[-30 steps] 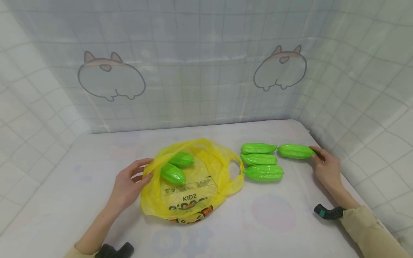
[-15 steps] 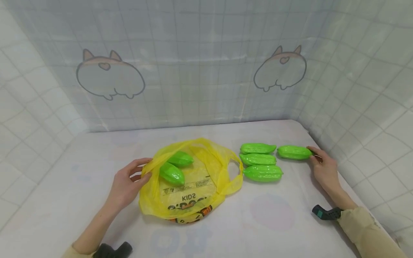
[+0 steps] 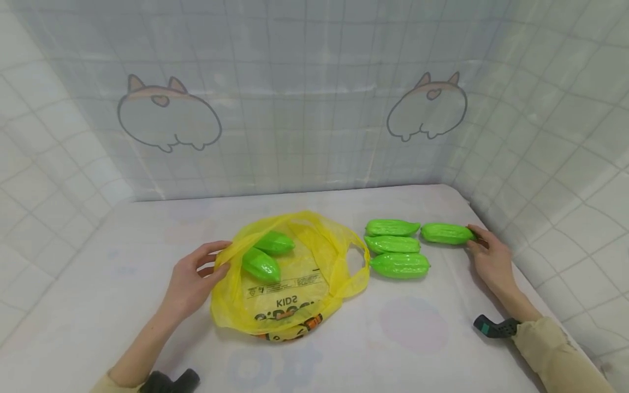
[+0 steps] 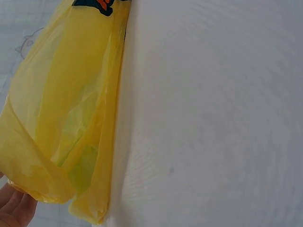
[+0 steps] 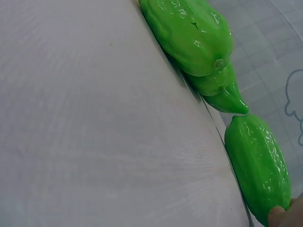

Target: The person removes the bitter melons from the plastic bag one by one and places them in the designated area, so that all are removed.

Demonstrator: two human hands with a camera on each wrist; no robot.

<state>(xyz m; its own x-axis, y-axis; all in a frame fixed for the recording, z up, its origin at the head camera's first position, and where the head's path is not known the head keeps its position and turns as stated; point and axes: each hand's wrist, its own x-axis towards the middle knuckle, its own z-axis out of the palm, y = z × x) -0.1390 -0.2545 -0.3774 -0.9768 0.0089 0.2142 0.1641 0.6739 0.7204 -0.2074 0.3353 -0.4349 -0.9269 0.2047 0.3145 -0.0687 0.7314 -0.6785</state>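
A yellow plastic bag (image 3: 295,289) lies with its mouth open towards me. Inside it are two glossy green bitter melons (image 3: 262,266), partly covered by the bag's side. My left hand (image 3: 193,278) pinches the left rim of the bag between thumb and fingers; in the left wrist view only some fingers (image 4: 18,205) show below the plastic. On the right, my right hand (image 3: 493,262) holds the right end of another bitter melon (image 3: 446,233), which lies on the table. The right wrist view shows the thumb (image 5: 277,215) against that bitter melon's end.
Three more bitter melons (image 3: 392,244) lie stacked in a row between the bag and my right hand, the nearest one at the bag's handle loop (image 3: 361,262). A white cloth covers the table (image 3: 354,349). Curtains with a grid print (image 3: 304,109) close off the back and sides.
My right hand and the bitter melon it holds have shifted very slightly left, towards the row of three. My left hand keeps its hold on the bag's rim.
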